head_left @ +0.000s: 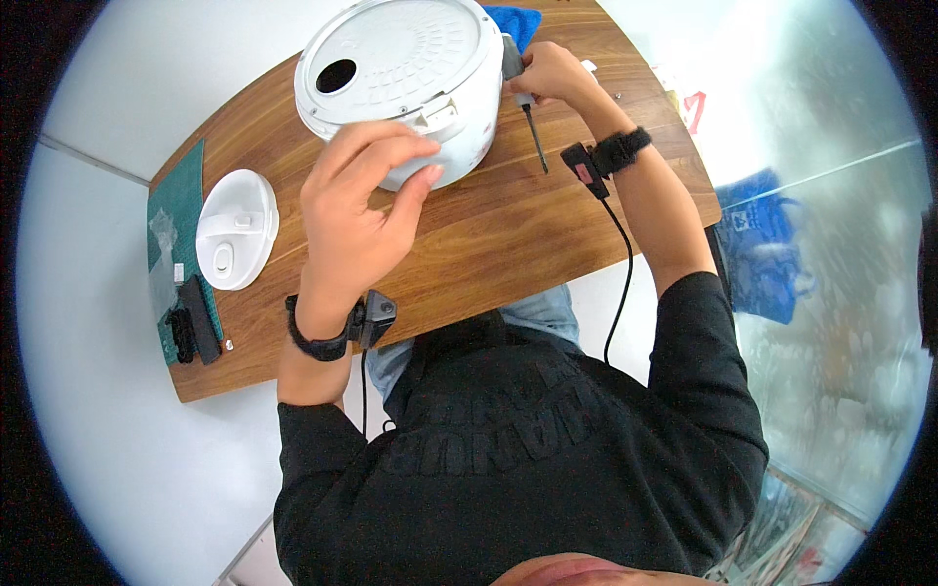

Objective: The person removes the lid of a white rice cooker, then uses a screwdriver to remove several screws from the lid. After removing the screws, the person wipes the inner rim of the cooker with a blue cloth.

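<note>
A white round appliance stands at the far middle of the table, a disc with small screws and a dark round hole facing up. My left hand is at its near side, thumb and fingers apart and curved beside a small white latch-like part; whether the fingertips press on the wall I cannot tell. Right of the appliance, my right hand is closed around a screwdriver with a grey handle. Its dark shaft points down toward me, and the fingers partly hide the handle.
A white oval lid-like part lies at the left, beside a green mat with clear plastic, a dark bar and a black cable bundle. Behind my right hand is a blue cloth. A cable hangs from my right wrist strap.
</note>
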A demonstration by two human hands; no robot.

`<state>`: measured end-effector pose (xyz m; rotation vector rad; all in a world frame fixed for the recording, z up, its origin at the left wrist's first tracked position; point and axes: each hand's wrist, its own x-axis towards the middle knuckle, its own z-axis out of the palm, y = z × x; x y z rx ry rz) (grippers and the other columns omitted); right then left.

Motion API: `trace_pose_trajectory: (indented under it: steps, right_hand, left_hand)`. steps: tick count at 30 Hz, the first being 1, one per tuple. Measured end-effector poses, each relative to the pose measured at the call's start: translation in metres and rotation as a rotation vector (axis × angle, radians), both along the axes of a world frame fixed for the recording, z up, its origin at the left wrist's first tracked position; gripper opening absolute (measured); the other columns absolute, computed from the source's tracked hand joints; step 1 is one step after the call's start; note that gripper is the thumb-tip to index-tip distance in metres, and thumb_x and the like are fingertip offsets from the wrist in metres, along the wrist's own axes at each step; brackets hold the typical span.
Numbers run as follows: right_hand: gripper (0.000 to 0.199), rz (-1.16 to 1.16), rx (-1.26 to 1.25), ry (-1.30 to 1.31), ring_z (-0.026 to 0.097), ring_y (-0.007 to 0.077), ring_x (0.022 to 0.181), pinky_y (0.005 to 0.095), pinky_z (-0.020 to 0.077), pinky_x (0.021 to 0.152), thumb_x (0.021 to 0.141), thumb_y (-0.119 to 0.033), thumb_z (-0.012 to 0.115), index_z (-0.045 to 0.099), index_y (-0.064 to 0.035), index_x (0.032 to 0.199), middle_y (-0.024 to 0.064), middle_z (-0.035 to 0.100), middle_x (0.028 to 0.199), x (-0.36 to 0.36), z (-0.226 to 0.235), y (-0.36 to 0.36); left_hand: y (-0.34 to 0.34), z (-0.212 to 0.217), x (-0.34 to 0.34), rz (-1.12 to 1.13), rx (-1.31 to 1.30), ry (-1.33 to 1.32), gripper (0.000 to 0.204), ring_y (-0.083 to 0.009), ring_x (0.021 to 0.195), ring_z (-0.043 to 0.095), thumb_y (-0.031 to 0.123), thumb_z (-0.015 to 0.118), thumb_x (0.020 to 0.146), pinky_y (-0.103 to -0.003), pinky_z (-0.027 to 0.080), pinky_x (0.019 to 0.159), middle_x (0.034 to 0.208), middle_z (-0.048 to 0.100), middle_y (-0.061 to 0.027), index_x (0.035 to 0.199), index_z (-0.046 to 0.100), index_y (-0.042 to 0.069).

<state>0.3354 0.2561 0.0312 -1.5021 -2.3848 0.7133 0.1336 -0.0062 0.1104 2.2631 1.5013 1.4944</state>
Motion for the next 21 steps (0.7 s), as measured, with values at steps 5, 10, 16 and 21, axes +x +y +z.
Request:
trace_pose_trajectory:
  steps: [5,10,16,21]
  right_hand:
    - [0.042,-0.033,0.024,-0.075,0.072,0.0247,0.059,0.0354,0.0604,0.066,0.075,-0.04,0.084,0.074,-0.0006,0.068,0.0128,0.071,0.065,-0.012,-0.021,0.026]
    - [0.043,-0.025,0.039,-0.076,0.072,0.0241,0.058,0.0356,0.0604,0.065,0.078,-0.041,0.083,0.073,0.0,0.067,0.0126,0.072,0.065,-0.014,-0.033,0.028]
    - [0.049,0.026,0.127,-0.145,0.075,0.0302,0.071,0.0401,0.0607,0.071,0.08,-0.05,0.079,0.076,-0.0008,0.082,0.0133,0.074,0.072,-0.005,-0.029,0.023]
    - [0.049,0.086,0.287,0.071,0.073,0.028,0.101,0.038,0.0585,0.085,0.092,-0.037,0.074,0.069,-0.0016,0.126,0.0179,0.075,0.11,0.005,0.017,0.003]
  left_hand:
    - [0.009,-0.005,0.005,0.192,0.117,0.183,0.035,-0.0267,0.11,0.063,0.002,0.084,0.073,-0.039,0.051,0.092,0.117,0.067,-0.0065,0.106,0.076,0.01]
    - [0.018,-0.016,-0.004,0.24,0.121,0.256,0.039,-0.0277,0.11,0.062,0.006,0.084,0.073,-0.042,0.047,0.096,0.117,0.067,-0.0055,0.11,0.075,0.013]
    - [0.024,-0.02,-0.018,0.206,0.144,0.305,0.038,-0.0247,0.103,0.06,0.01,0.084,0.075,-0.04,0.046,0.088,0.109,0.065,-0.0017,0.111,0.075,0.015]
    - [0.016,-0.024,-0.042,0.177,0.161,0.291,0.036,-0.0241,0.101,0.06,0.011,0.084,0.075,-0.039,0.046,0.086,0.105,0.064,-0.0007,0.11,0.075,0.015]
